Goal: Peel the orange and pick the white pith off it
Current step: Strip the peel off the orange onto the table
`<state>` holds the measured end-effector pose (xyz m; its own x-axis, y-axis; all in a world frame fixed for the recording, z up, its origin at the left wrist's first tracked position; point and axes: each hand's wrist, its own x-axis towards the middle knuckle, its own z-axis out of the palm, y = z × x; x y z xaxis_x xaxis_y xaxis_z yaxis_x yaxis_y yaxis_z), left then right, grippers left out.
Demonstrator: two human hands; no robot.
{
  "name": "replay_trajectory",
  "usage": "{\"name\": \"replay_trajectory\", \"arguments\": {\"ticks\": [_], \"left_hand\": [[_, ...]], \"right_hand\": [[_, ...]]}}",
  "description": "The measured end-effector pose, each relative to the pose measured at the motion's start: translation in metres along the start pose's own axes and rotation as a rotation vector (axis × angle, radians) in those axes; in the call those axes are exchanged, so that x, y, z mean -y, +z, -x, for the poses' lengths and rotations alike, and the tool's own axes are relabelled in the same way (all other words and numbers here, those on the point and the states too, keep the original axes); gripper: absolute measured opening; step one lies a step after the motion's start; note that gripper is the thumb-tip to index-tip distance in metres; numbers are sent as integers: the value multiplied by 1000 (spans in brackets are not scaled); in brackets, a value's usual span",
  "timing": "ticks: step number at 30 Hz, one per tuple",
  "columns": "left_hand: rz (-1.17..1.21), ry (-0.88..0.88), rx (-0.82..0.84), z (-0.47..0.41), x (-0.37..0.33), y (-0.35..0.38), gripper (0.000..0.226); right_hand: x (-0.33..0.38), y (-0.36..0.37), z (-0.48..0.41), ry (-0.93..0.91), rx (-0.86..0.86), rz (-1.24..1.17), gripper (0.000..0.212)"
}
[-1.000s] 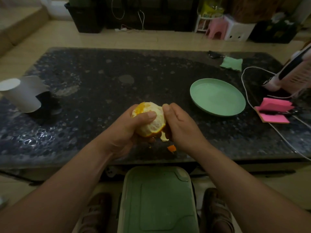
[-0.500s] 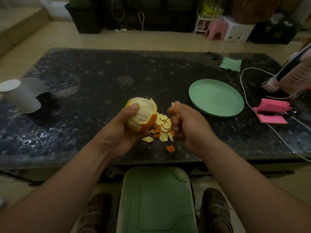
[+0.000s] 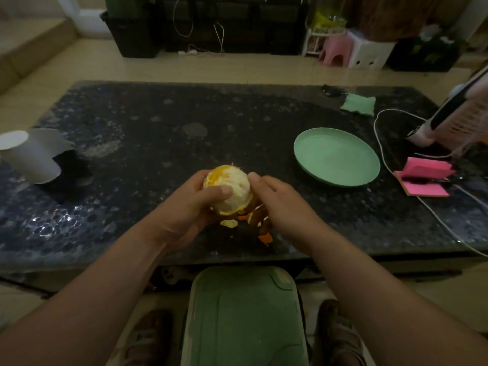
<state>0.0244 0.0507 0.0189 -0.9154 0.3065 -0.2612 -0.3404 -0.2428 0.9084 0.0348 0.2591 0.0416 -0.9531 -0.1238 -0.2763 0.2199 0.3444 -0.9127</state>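
Peeling is well along: the orange sits clamped in the left hand, thumb across its pale, pith-covered face, with rind left along the lower edge and a patch at the top. The right hand meets the fruit's right side, thumb tip pressed to the surface; its fingers curl underneath, and I cannot tell whether they pinch anything. Peel scraps lie on the dark table just below both hands. Good practice now, I judge: hook the thumbnail under the rind's edge, lift shallowly, and turn the fruit in the left palm rather than squeezing it.
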Motion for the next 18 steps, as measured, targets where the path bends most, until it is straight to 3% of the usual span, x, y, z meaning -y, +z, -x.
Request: {"name": "replay_trajectory", "arguments": {"ticks": [2,6,18], "left_hand": [[-36,29,-6,1,-1,6,72],[-134,96,-136,6,-5,19,97],[-441,321,-259,15,-5,34,59]], "right_hand": [[2,4,2,-17,8,-56,45],[3,7,4,-93,-16,-35,46],[0,10,3,-177,-57,191,43]]}}
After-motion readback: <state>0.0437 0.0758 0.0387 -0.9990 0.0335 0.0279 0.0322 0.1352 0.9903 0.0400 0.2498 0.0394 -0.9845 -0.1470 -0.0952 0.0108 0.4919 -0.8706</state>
